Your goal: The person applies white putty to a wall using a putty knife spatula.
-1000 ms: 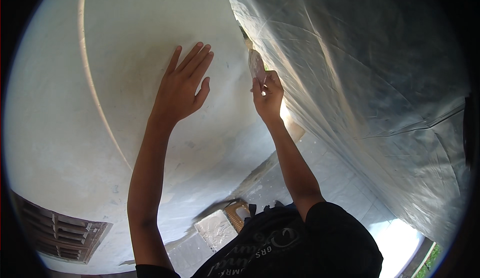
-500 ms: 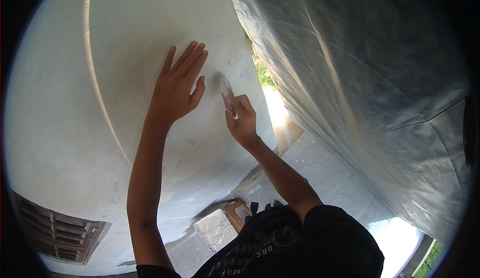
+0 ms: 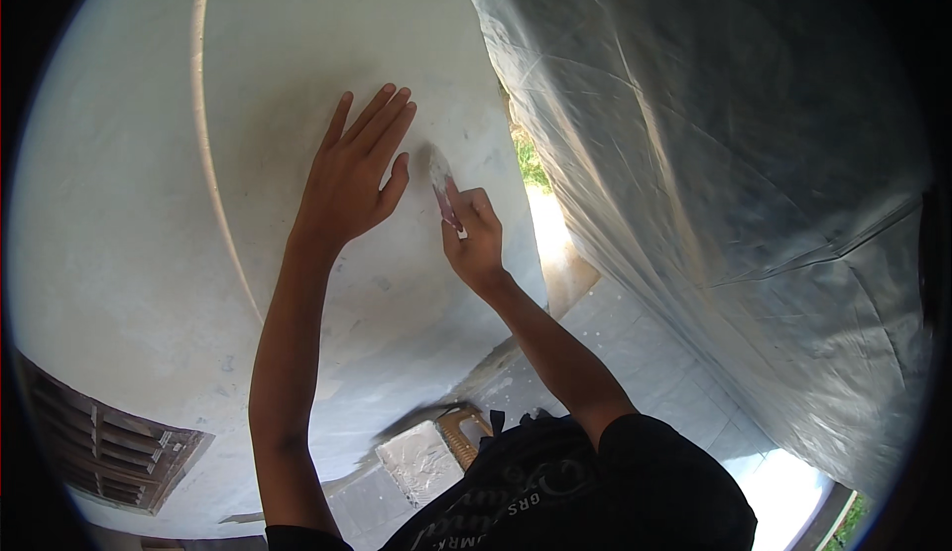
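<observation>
My left hand [image 3: 349,169] lies flat against the pale, plastered wall [image 3: 109,204], fingers stretched upward and thumb apart. It holds nothing. Just to its right, my right hand [image 3: 476,239] is closed round the reddish handle of a putty knife [image 3: 443,186]. White filler smears the blade, which points up and is at the wall surface; whether its edge presses on the wall I cannot tell. Faint grey smudges mark the wall around both hands.
A large grey plastic sheet [image 3: 734,154] hangs on the right, with a bright gap between it and the wall. Below stand a white-smeared board or block [image 3: 421,462] and a tan plastic seat [image 3: 461,435]. A wooden louvred vent [image 3: 104,437] is low on the left.
The putty knife in my right hand has shifted a little left along the wall, closer to my left hand. My left hand stays flat. The whole view has turned slightly.
</observation>
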Available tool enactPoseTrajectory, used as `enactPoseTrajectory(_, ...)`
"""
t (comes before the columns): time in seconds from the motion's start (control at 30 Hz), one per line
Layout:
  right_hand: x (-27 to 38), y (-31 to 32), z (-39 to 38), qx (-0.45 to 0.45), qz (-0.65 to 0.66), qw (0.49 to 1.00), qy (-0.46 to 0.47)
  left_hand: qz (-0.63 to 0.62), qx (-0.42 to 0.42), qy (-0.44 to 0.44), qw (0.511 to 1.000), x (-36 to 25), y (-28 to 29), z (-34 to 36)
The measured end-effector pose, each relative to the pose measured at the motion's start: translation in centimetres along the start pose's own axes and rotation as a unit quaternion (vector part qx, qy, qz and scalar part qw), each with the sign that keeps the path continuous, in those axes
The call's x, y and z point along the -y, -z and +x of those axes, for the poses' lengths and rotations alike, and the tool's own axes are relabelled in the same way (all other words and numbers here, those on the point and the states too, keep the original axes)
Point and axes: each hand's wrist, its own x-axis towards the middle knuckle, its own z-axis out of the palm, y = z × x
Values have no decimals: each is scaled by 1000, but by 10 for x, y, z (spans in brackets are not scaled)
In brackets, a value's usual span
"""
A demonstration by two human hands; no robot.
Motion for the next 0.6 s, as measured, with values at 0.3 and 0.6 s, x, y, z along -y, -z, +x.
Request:
enactPoseTrajectory(0.3,0,-13,40,4,-98,995,10,-5,17,21,1000,-3,3,-6)
enactPoseTrajectory(0.6,16,39,12,26,411,842,-349,-7,-3,53,999,-10,6,-33)
